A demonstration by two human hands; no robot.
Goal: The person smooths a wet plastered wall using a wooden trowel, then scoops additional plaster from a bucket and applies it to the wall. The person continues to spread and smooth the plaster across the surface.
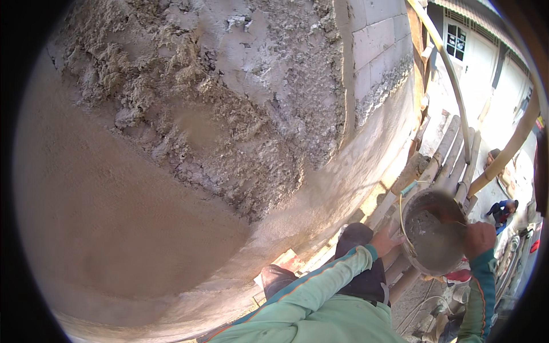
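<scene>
A dark round bucket (418, 252) stands on the bamboo platform at the right, with wet grey mortar (430, 237) inside. Against its left rim lies my left hand (388, 239), fingers closed on the edge. My right hand (480, 239) is a fist at the opposite rim; whatever it grips is hidden, and a blurred brownish shape shows in the bucket beside it. The wire bail with its teal grip (409, 188) hangs over the left side. Left of me rises a wall, partly smooth plaster (131, 211), partly rough lumpy mortar (171, 97).
Bare pale blocks (377, 48) show higher up the wall. Bamboo poles (452, 151) form the platform under the bucket, and a curved upright pole (509, 151) stands beyond it. Far below at the right, a person in blue (502, 212) is near a white building (477, 57).
</scene>
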